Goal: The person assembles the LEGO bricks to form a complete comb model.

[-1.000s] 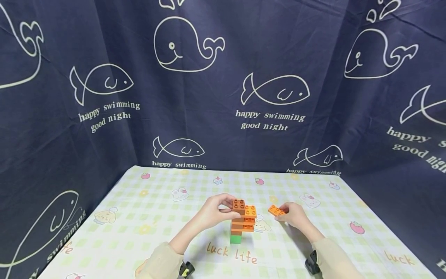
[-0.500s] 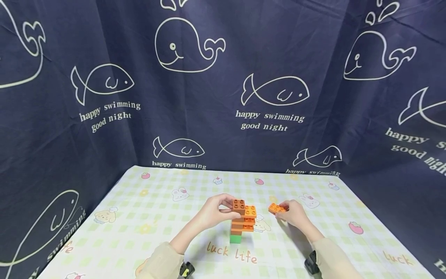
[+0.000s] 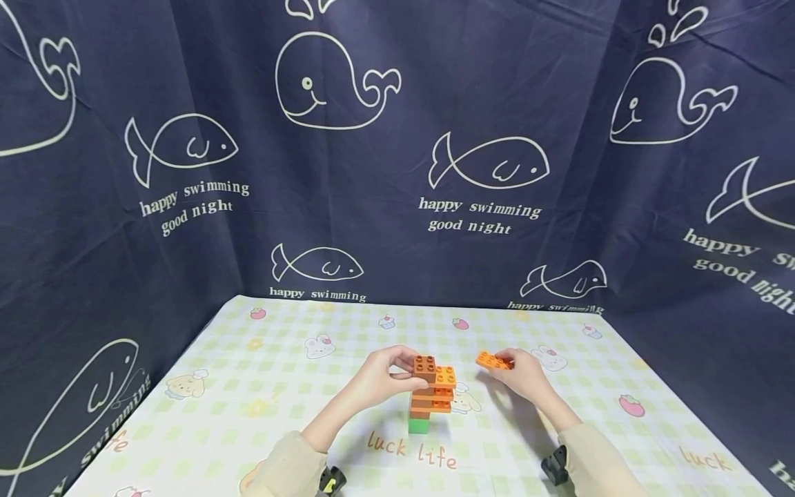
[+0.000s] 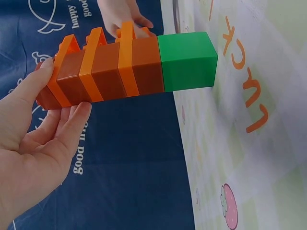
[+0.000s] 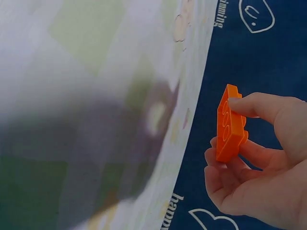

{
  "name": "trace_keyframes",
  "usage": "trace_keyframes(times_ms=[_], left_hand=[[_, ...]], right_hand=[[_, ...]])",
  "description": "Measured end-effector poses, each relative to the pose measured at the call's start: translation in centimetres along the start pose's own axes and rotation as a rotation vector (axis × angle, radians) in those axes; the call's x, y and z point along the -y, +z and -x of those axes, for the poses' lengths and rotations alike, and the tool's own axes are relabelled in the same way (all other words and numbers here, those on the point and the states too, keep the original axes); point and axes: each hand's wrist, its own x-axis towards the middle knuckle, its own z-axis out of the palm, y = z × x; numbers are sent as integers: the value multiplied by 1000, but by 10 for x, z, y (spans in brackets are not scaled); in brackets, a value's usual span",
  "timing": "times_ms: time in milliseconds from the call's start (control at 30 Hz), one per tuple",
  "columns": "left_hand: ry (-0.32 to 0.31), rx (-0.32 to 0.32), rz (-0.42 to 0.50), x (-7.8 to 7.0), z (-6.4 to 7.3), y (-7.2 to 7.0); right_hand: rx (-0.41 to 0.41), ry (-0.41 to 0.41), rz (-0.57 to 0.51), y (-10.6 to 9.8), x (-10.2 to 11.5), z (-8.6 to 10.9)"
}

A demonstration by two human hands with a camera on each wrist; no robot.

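A tower of toy building bricks (image 4: 109, 79) stands upright on the table, with a green brick (image 4: 188, 62) at its foot. Above that, brown bricks alternate with flat orange plates that jut out to the right. My left hand (image 3: 379, 376) grips the tower near its top, thumb on one side and fingers on the other. Off to the right, my right hand (image 3: 524, 376) pinches a flat orange brick (image 5: 230, 124) between thumb and fingers. That brick is held above the tabletop, apart from the tower; its hollow underside shows in the right wrist view.
A checked cloth with printed fruit and animals covers the table (image 3: 298, 414). Dark blue curtains (image 3: 385, 172) with fish and whale drawings rise behind it and at both sides. A black wrist device (image 3: 555, 464) sits on the right sleeve.
My right hand has risen a little with the orange brick, which now tilts more. The left hand and the tower have stayed in place.
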Motion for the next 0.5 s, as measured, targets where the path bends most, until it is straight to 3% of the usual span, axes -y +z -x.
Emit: trace_keyframes(times_ms=[500], left_hand=[[0,1,3,2,0,0]], right_hand=[[-46,-72,-48,-11,31,2]])
